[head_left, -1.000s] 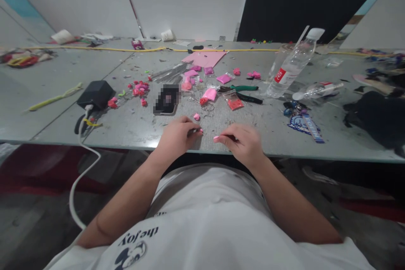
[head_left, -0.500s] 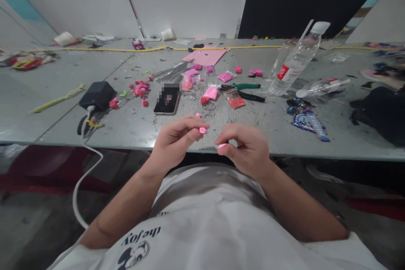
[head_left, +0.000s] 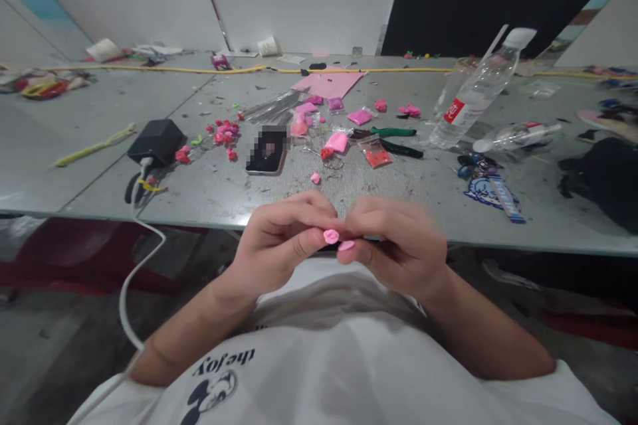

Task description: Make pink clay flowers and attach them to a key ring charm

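Between the thumb and fingers of my left hand (head_left: 284, 239) is a small pink clay rosebud (head_left: 331, 236), its folded end facing me. My right hand (head_left: 399, 242) pinches a flat pink clay petal (head_left: 345, 246) that rests on the thumb tip. Both hands are close together in front of my shirt, by the table's near edge, and the petal sits just right of the rosebud. Beyond the hands, a loose pink clay piece (head_left: 315, 178) lies on the table. Farther back are a pink clay packet (head_left: 337, 141) and a bag of red clay (head_left: 377, 157).
A phone (head_left: 268, 149) and black power adapter (head_left: 156, 142) lie to the left, near red and pink clay flowers (head_left: 224, 132). Green-handled pliers (head_left: 393, 132) lie past the packets. At right are an upright water bottle (head_left: 473, 99), a lying bottle (head_left: 521, 137) and keychains (head_left: 493, 194).
My two hands have come together and nearer to me, bringing the petal beside the rosebud. The loose pink piece on the table is now in full view.
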The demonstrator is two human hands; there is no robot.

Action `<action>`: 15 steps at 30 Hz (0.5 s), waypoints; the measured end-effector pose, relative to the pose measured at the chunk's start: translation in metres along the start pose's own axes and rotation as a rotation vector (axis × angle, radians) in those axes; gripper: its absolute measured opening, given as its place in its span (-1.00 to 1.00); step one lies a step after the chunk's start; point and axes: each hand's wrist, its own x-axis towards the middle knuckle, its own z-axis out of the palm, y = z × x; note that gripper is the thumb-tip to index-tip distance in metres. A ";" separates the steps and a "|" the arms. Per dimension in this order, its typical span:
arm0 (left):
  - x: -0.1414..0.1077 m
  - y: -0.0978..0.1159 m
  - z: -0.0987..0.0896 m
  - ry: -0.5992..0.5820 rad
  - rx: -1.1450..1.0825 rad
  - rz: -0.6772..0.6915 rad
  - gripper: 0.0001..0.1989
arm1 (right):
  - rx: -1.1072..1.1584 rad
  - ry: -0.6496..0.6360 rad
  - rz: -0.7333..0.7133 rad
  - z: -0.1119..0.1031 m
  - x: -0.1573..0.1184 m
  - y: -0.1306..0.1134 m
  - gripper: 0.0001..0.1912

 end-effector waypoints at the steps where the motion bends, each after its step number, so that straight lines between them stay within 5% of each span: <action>1: 0.000 0.000 0.000 -0.004 -0.002 -0.003 -0.82 | 0.004 -0.005 0.001 0.000 0.000 -0.001 -0.88; 15: -0.004 0.007 0.002 -0.015 0.010 -0.061 -0.82 | -0.057 -0.040 0.023 -0.001 -0.001 -0.008 -0.87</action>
